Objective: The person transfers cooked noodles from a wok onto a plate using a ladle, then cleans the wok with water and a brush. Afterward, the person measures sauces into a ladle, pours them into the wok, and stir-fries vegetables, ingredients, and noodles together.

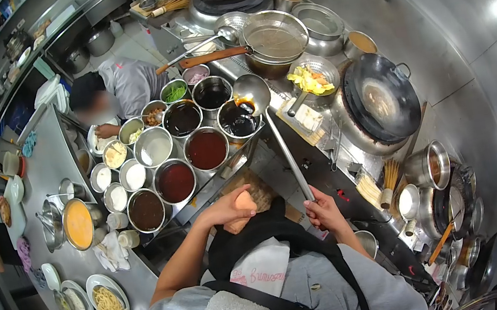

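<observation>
My right hand is wrapped around the long metal handle of a ladle. The ladle's bowl, with dark sauce in it, hangs at the right rim of a pot of dark sauce. In front of my apron, my left hand grips a folded peach-coloured cloth. A steel pot of reddish-brown sauce stands beside the dark one. To the right of the ladle, a perforated strainer holds yellow and orange food pieces.
A black wok sits on the right-hand stove. A large mesh strainer rests over a pot at the back. Bamboo brushes lie at right. A co-worker bends over bowls behind the sauces. Plates of noodles stand at left.
</observation>
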Action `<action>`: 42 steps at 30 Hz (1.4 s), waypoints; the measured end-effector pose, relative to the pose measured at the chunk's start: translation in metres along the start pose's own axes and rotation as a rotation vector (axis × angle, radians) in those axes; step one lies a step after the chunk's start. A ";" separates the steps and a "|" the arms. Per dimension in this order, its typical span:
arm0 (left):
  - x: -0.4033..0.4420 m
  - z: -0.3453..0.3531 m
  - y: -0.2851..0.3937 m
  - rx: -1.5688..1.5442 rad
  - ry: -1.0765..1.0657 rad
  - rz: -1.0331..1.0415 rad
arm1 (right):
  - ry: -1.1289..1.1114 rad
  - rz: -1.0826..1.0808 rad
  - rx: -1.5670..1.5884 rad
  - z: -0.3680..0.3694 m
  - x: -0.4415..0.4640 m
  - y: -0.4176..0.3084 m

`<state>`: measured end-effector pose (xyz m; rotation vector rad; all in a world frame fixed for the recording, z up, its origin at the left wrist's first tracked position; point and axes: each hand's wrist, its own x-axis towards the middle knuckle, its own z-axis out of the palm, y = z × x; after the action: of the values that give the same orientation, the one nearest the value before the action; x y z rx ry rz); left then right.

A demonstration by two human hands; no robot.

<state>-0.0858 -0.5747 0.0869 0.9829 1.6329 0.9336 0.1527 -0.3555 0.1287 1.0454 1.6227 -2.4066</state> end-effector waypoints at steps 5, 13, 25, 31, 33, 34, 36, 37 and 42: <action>0.012 0.004 0.016 0.031 -0.020 -0.045 | -0.063 -0.001 0.043 -0.009 0.002 -0.003; 0.038 0.016 0.022 0.066 -0.089 -0.006 | -0.322 0.053 0.714 -0.039 -0.003 -0.001; 0.067 0.025 0.032 0.033 -0.136 -0.014 | 0.958 -0.656 -0.906 -0.259 0.011 -0.033; 0.063 0.018 0.049 0.008 -0.087 -0.032 | 1.206 -0.614 -1.000 -0.331 0.049 -0.016; 0.058 0.015 0.052 -0.027 -0.080 -0.048 | 1.289 -0.693 -0.996 -0.320 0.058 -0.019; 0.056 0.015 0.048 -0.031 -0.073 -0.050 | 1.242 -0.530 -0.747 -0.313 0.063 -0.019; 0.056 0.014 0.039 0.022 -0.040 -0.020 | 0.972 -0.416 -0.217 -0.299 0.051 -0.026; 0.055 0.012 0.037 0.017 -0.035 -0.023 | 0.845 -0.343 -0.113 -0.305 0.040 -0.035; 0.050 0.004 0.037 -0.007 -0.066 -0.046 | 1.410 -0.531 -1.296 -0.325 0.050 0.009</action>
<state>-0.0856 -0.5140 0.1022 0.9578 1.5891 0.8669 0.2802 -0.0708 0.0233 2.0016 3.1315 0.2217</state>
